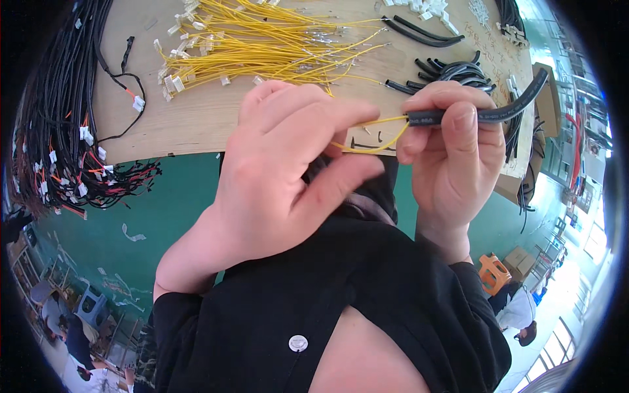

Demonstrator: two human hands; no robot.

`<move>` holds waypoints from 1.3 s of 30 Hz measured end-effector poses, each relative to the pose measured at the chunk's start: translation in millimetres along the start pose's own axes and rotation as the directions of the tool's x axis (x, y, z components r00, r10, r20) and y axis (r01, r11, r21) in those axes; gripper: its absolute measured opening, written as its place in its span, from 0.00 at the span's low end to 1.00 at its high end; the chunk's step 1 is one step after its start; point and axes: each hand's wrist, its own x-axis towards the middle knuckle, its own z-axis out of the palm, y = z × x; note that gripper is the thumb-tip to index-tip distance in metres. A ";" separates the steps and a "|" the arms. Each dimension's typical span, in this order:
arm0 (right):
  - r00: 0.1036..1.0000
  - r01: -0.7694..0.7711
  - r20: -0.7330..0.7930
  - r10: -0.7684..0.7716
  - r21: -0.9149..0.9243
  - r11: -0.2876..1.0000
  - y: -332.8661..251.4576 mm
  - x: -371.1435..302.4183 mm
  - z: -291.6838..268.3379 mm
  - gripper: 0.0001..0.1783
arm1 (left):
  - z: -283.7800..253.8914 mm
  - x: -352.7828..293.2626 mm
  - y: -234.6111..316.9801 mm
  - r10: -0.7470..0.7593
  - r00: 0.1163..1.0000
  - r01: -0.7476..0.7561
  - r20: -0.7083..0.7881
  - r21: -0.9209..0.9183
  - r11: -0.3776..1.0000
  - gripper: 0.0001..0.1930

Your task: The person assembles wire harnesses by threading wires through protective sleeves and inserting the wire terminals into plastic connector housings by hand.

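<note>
My right hand (pixel 458 144) pinches a black flexible tube (pixel 491 116) between thumb and fingers. The tube's far end curves up to the right. Out of its left end come thin yellow wires (pixel 395 120); one strand sags in a loop below the other. Both strands run left to my left hand (pixel 282 164), passing behind or beside its fingers. That hand's thumb and forefinger are spread apart and their tips are blurred. Whether its hidden fingers touch the wires cannot be seen.
Bundles of yellow wires (pixel 262 62) with white connectors lie on the wooden table (pixel 164 124). Short black tubes (pixel 458 73) rest at the right. Black cable harnesses (pixel 59 131) hang over the left edge. An orange stool (pixel 494 274) stands on the floor; people work behind.
</note>
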 end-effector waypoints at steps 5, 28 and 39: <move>0.999 -0.033 -0.003 0.033 -0.006 0.999 -1.1 0.0 1.4 0.14 | 9.3 -1.3 2.5 -0.123 0.986 0.084 -0.115 -0.296 0.951 0.08; 0.998 0.044 0.035 -0.043 -0.041 0.998 5.6 -3.9 10.9 0.13 | 16.1 -4.7 0.0 -0.157 0.973 0.096 -0.169 -0.323 0.942 0.07; 1.000 0.030 0.009 -0.030 -0.010 1.000 5.7 -0.2 6.9 0.13 | 18.1 -5.3 -0.1 -0.347 0.933 0.243 -0.092 -0.548 0.800 0.06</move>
